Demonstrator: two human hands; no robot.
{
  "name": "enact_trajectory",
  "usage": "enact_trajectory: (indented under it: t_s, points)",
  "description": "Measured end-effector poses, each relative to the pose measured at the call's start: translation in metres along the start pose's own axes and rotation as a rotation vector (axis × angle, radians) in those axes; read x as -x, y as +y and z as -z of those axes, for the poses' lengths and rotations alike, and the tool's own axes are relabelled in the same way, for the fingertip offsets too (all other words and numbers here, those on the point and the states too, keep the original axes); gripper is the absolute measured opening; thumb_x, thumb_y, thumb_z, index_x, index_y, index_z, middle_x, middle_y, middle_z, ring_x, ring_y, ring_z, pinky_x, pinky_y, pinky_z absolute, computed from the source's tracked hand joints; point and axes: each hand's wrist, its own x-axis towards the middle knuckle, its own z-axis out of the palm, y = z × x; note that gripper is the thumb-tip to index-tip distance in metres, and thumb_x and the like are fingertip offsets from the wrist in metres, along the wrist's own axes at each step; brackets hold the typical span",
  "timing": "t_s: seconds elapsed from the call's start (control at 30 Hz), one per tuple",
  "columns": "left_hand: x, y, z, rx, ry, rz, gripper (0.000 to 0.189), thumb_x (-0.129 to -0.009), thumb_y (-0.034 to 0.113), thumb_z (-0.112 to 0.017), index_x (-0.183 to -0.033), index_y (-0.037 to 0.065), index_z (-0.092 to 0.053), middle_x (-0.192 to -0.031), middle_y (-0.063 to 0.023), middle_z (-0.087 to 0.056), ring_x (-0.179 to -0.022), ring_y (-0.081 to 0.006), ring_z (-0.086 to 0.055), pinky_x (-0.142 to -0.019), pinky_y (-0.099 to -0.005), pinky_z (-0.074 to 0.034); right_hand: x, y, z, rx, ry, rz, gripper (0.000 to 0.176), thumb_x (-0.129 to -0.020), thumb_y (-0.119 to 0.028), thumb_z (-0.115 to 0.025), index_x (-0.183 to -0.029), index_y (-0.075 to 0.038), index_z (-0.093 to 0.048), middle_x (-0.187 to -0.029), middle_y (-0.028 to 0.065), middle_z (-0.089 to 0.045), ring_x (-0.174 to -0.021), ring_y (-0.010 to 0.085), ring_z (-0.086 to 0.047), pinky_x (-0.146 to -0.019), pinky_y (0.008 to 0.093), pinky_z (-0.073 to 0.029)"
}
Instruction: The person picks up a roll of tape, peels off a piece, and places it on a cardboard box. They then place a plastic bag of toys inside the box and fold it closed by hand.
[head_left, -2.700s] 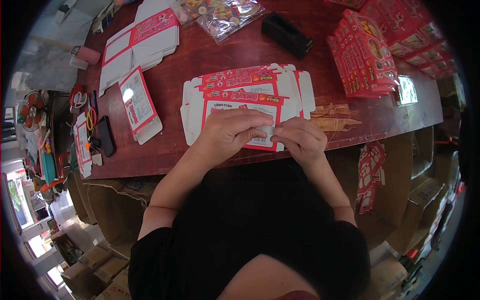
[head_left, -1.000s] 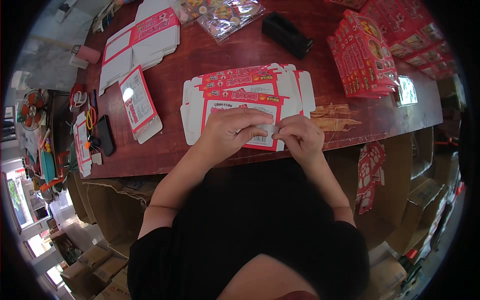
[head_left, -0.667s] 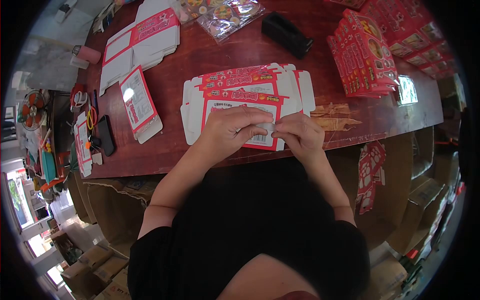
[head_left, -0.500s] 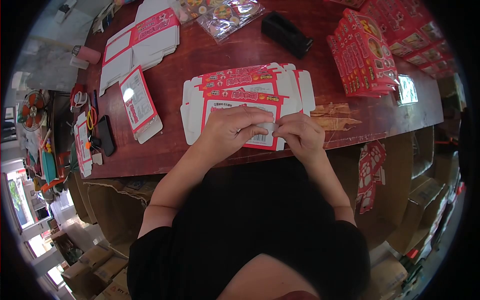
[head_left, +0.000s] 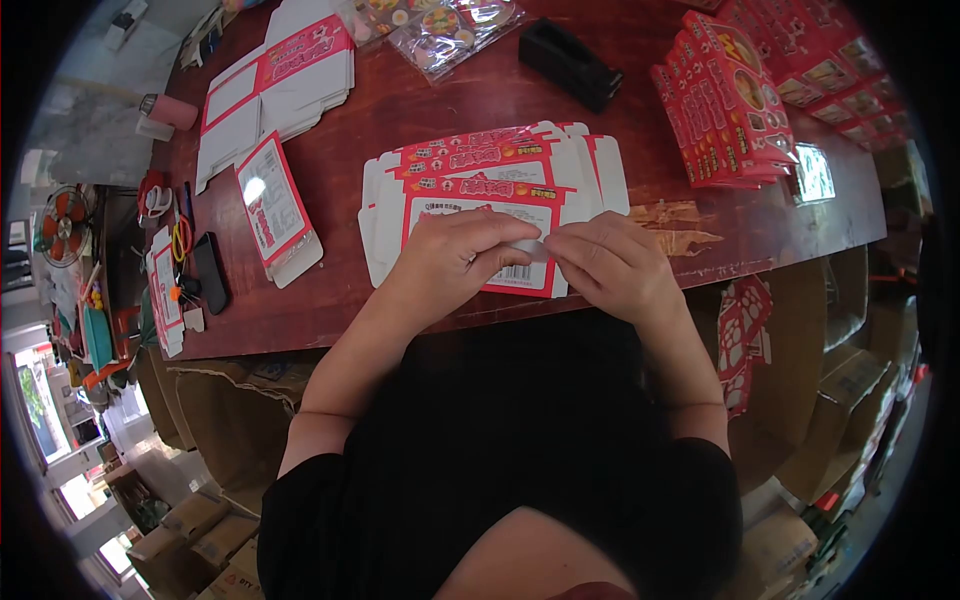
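A stack of flat red-and-white carton blanks (head_left: 480, 180) lies on the dark wooden table (head_left: 450, 100) in front of me. My left hand (head_left: 455, 255) and my right hand (head_left: 610, 265) meet over the stack's near edge. Between their fingertips they pinch a small whitish strip (head_left: 530, 248), which looks like tape or a sticker. The barcode panel of the top blank (head_left: 515, 275) shows just below the fingers. The strip is mostly hidden by my fingers.
More flat blanks (head_left: 280, 85) and one loose blank (head_left: 275, 210) lie at the left. Folded red boxes (head_left: 725, 100) stand at the right. A black tape dispenser (head_left: 570, 65), clear packets (head_left: 440, 25), a phone (head_left: 210, 272) and scissors (head_left: 155, 195) are around. Cardboard cartons (head_left: 850, 400) sit below the table edge.
Both hands stayed over the stack's near edge, working the small strip. My right hand has shifted slightly right and up, and the view has tilted a little.
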Motion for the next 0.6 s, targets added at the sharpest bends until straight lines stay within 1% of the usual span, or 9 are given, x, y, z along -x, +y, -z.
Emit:
enact_trajectory:
  t_s: [0.03, 0.2, 0.3, 0.4, 0.43, 0.53, 0.6]
  points:
    - [0.0000, 0.0004, 0.0002, -0.006, -0.008, 0.004, 0.020, -0.075, 0.011, -0.070, -0.094, 0.006, -0.066, -0.087, -0.0086, -0.067, -0.078, -0.0227, -0.065, -0.066, -0.0297, -0.052, -0.0016, -0.0002, 0.0017, 0.028, -0.026, 0.036, 0.028, -0.062, 0.003, -0.072, -0.089, -0.002, -0.063, -0.085, 0.0081, -0.064, -0.067, 0.0207, -0.062, -0.057, 0.0298, -0.050]
    - [0.0013, -0.0016, 0.0004, 0.024, -0.019, 0.026, 0.019, -0.076, 0.011, -0.069, -0.095, 0.006, -0.066, -0.086, -0.0088, -0.067, -0.077, -0.0228, -0.065, -0.066, -0.0299, -0.052, -0.0044, 0.0046, 0.0035, 0.078, -0.063, 0.155, 0.028, -0.062, 0.002, -0.071, -0.087, -0.001, -0.060, -0.085, 0.0076, -0.062, -0.065, 0.0216, -0.060, -0.057, 0.0310, -0.050]
    - [0.0021, -0.0026, 0.0015, 0.014, -0.029, 0.018, 0.028, -0.073, -0.006, -0.066, -0.099, 0.004, -0.067, -0.086, -0.0112, -0.068, -0.077, -0.0180, -0.066, -0.065, -0.0264, -0.052, -0.0071, 0.0034, 0.0049, 0.095, -0.101, 0.168, 0.026, -0.063, 0.000, -0.071, -0.086, -0.001, -0.059, -0.084, 0.0081, -0.061, -0.066, 0.0224, -0.059, -0.057, 0.0316, -0.050]
    - [0.0021, -0.0027, -0.0002, 0.015, -0.010, 0.035, 0.019, -0.076, 0.011, -0.069, -0.094, 0.006, -0.066, -0.085, -0.0087, -0.067, -0.077, -0.0230, -0.065, -0.066, -0.0301, -0.051, -0.0078, 0.0031, 0.0058, 0.124, -0.175, 0.161, 0.025, -0.064, -0.002, -0.071, -0.085, -0.001, -0.057, -0.084, 0.0083, -0.059, -0.066, 0.0229, -0.059, -0.058, 0.0321, -0.050]
    - [0.0021, -0.0025, -0.0004, 0.000, -0.014, 0.034, 0.019, -0.076, 0.011, -0.069, -0.094, 0.006, -0.066, -0.085, -0.0087, -0.067, -0.076, -0.0230, -0.065, -0.066, -0.0301, -0.051, -0.0076, 0.0029, 0.0063, 0.136, -0.205, 0.156, 0.025, -0.065, -0.003, -0.071, -0.085, -0.001, -0.056, -0.084, 0.0084, -0.059, -0.067, 0.0231, -0.058, -0.058, 0.0323, -0.050]
    - [0.0015, -0.0033, -0.0016, -0.027, -0.016, 0.028, 0.019, -0.076, 0.011, -0.069, -0.094, 0.006, -0.066, -0.084, -0.0086, -0.067, -0.076, -0.0229, -0.065, -0.066, -0.0300, -0.051, -0.0076, 0.0012, 0.0038, 0.219, -0.230, 0.150, 0.020, -0.065, -0.007, -0.063, -0.083, -0.004, -0.056, -0.081, 0.0062, -0.053, -0.067, 0.0186, -0.055, -0.063, 0.0313, -0.048]
    - [0.0019, -0.0058, -0.0038, -0.020, -0.002, 0.017, 0.019, -0.075, 0.011, -0.069, -0.094, 0.006, -0.066, -0.083, -0.0084, -0.067, -0.075, -0.0226, -0.065, -0.065, -0.0299, -0.051, -0.0078, 0.0009, 0.0017, 0.215, -0.212, 0.144, 0.020, -0.065, -0.007, -0.063, -0.083, -0.004, -0.054, -0.082, 0.0065, -0.053, -0.068, 0.0188, -0.055, -0.063, 0.0318, -0.048]
